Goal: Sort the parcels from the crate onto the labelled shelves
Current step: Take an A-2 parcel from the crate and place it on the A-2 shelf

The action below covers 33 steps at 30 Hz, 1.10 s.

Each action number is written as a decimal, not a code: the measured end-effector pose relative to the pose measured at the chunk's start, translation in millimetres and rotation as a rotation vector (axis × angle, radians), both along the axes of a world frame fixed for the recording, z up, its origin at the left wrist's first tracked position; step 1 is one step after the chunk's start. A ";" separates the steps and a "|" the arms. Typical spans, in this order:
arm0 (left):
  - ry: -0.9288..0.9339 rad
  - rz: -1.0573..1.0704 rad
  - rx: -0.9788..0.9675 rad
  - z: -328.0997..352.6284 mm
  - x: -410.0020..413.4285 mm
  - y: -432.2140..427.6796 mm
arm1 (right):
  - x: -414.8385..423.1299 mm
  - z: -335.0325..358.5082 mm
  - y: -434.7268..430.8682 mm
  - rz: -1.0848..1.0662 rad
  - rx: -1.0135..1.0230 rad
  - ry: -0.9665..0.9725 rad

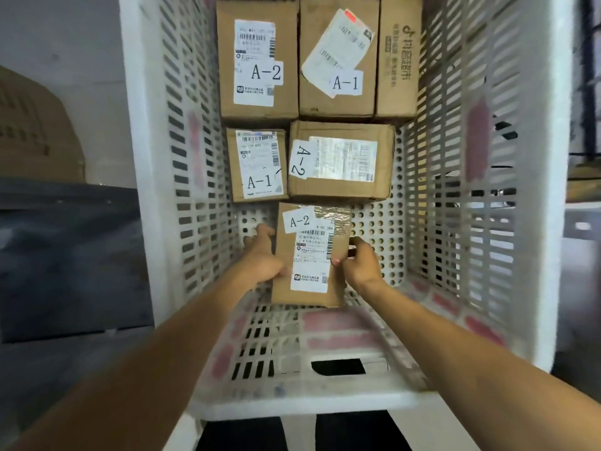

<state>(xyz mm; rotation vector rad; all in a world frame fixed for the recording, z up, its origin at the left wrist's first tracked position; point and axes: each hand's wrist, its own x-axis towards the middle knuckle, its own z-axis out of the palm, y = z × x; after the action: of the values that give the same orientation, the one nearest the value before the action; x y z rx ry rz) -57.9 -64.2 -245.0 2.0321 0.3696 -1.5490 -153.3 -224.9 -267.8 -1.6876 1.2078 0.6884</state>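
Observation:
I look down into a white slotted plastic crate (481, 222). Near its front lies a small cardboard parcel (286, 288) with an "A-2" sticker and a white shipping label. My left hand (261, 255) grips its left side and my right hand (361, 262) grips its right side. Behind it lie an "A-1" parcel (257, 164) and an "A-2" parcel (341, 161). Farther back are another "A-2" parcel (257, 60), an "A-1" parcel (338, 56) and a printed box (398, 56) standing on edge. No shelves are in view.
The crate's tall perforated walls (182, 177) close in both sides, and its near wall has a handle slot (338, 366). A dark grey bin (68, 255) and a tan crate (35, 131) stand to the left. Dark racking shows at the right edge (585, 92).

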 end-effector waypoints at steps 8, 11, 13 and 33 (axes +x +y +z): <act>0.079 0.269 -0.154 -19.8 -10.2 -11.1 | 7.0 -8.2 -3.2 -0.186 0.300 -0.062; 0.071 0.345 -0.161 -22.5 -16.6 -17.2 | 10.8 -6.9 -3.8 -0.219 0.294 -0.049; 0.049 0.358 -0.175 -17.4 -19.1 -18.4 | 12.0 -1.5 -3.6 -0.205 0.282 -0.050; -0.373 0.318 -0.535 294.5 39.8 -27.5 | 41.7 315.7 -27.0 -0.213 0.013 -0.692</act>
<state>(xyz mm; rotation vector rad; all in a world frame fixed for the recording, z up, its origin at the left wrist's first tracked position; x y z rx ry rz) -18.1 -91.7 49.6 1.6860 0.1055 -0.9244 -111.6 -251.9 47.9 -1.5617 0.8541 -0.0352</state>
